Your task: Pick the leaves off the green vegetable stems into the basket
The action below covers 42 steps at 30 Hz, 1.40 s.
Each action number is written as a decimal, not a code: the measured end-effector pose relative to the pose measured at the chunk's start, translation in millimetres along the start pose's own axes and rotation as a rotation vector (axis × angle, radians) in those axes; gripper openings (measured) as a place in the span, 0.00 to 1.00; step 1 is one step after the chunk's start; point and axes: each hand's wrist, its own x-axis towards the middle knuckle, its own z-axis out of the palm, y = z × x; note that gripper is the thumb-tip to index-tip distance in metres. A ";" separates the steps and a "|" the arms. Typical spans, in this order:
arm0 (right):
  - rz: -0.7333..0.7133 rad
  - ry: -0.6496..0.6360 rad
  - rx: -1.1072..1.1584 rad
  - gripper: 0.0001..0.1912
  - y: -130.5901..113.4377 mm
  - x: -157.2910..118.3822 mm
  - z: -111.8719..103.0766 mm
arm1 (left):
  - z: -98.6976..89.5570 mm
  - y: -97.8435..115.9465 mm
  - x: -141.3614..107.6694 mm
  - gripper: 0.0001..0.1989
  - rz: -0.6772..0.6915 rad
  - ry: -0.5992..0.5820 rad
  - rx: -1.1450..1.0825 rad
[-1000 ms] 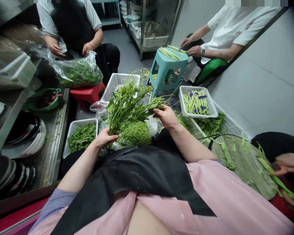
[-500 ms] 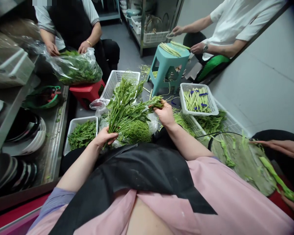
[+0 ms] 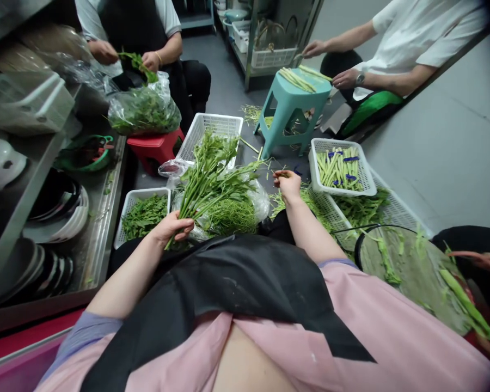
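Observation:
My left hand is wrapped round the stem ends of a bunch of leafy greens, whose long stalks fan out up and to the right. My right hand is held apart from the bunch, to its right, with the fingers pinched together. A small dark scrap seems to be between those fingertips, too small to name. Under the bunch, in front of my lap, a clear plastic bag lies open round a heap of thin green stems.
A white basket of leaves stands left, another white basket ahead. To the right are a basket of tied stalks, a teal stool and a round board. Co-workers handle greens around me. Metal shelving edges the left.
My right hand has drawn back from the leafy tips of the bunch, to the right. The bunch stays in my left hand. The co-worker at the far left has lifted a sprig out of a bag.

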 end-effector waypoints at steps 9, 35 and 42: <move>0.061 -0.534 0.295 0.06 -57.7 -72.0 3.1 | -9.2 -7.9 4.6 0.22 0.008 -0.014 -0.074; -0.397 -0.080 -0.233 0.08 -39.0 -30.4 25.1 | 7.1 -4.3 5.1 0.23 0.017 0.047 0.005; -0.366 -0.759 -0.263 0.14 -44.0 -99.2 19.8 | 7.4 -6.9 7.5 0.21 0.058 0.061 0.050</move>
